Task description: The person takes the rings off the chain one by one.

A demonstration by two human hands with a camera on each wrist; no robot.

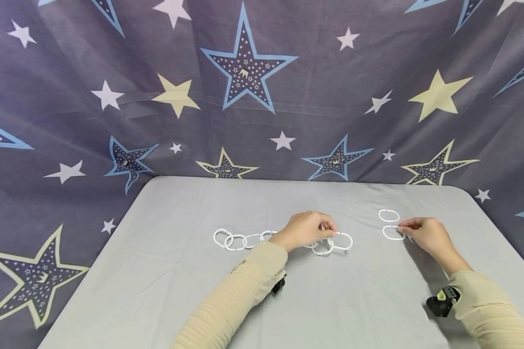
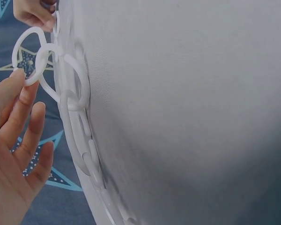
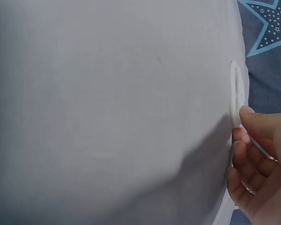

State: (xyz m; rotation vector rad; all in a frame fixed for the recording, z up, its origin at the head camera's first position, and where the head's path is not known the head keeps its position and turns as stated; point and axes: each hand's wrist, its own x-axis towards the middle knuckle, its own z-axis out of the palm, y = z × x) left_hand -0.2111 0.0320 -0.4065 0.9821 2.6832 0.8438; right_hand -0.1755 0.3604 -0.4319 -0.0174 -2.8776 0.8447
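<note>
A chain of several white plastic links [image 1: 236,242] runs left to right over the grey cloth. My left hand [image 1: 304,229] pinches the link at its right end [image 1: 345,241] between thumb and finger; in the left wrist view that end link [image 2: 29,33] is raised, with the rest of the chain [image 2: 75,136] trailing from it. Over on the right, my right hand [image 1: 428,237] pinches the edge of a loose oval link [image 1: 393,233], also seen between thumb and fingers in the right wrist view. Part of the chain is hidden behind my left hand and wrist.
Just behind the right hand's link lies another loose white link [image 1: 388,215]. The table [image 1: 157,291] has a light grey cover, and a dark curtain with stars [image 1: 284,97] hangs along its back and sides.
</note>
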